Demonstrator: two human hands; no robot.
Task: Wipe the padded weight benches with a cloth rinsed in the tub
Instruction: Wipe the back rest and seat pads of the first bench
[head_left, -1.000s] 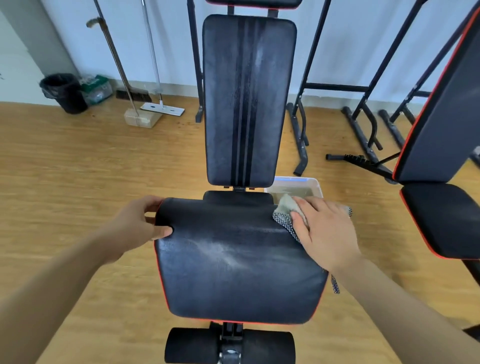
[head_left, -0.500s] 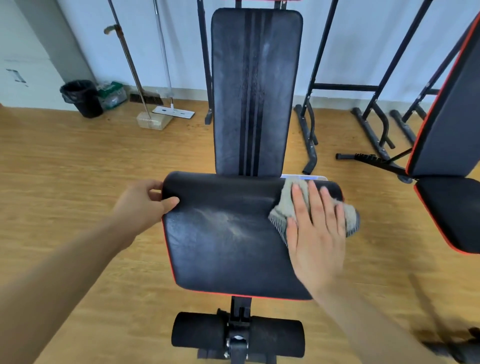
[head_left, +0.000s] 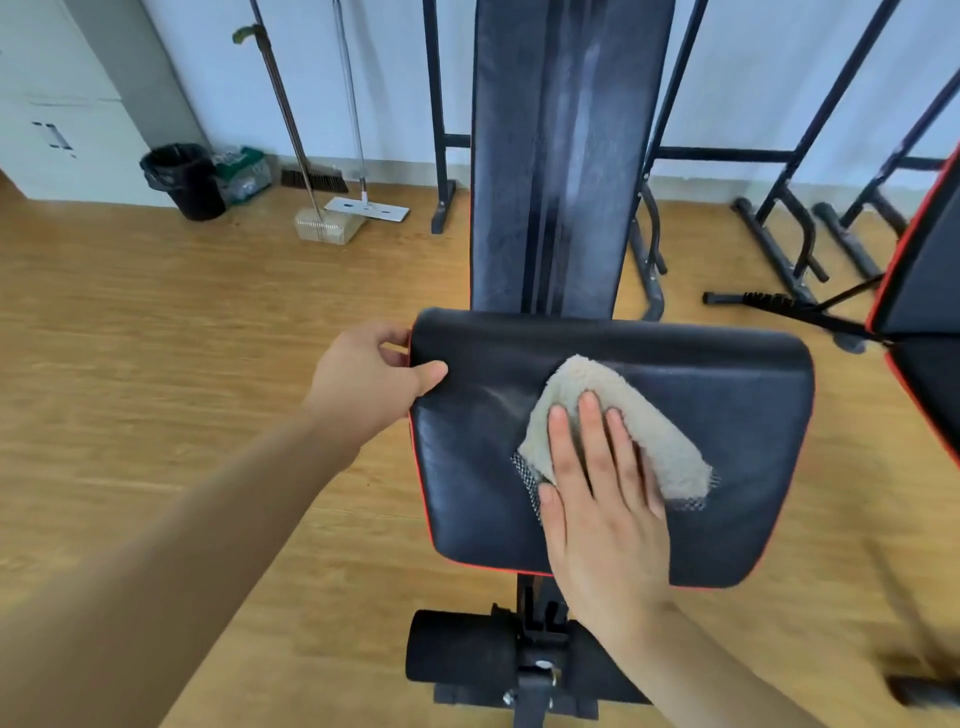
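Here, at the bottom centre of the frame, the black foam roller (head_left: 457, 649) sits on the bench frame just below the seat pad (head_left: 727, 415). Your right hand (head_left: 602, 499) lies flat in the middle of that pad, fingers together and straight, pressing down on the beige cloth (head_left: 644, 421), which bunches out beyond your fingertips. Your left hand (head_left: 369, 379) clamps the pad's upper left corner, thumb on top and fingers curled around the edge. Above, the striped backrest (head_left: 561, 156) rises to the top centre. At upper left stand a black bin (head_left: 187, 179), a broom (head_left: 291, 114) and a flat mop (head_left: 366, 208).
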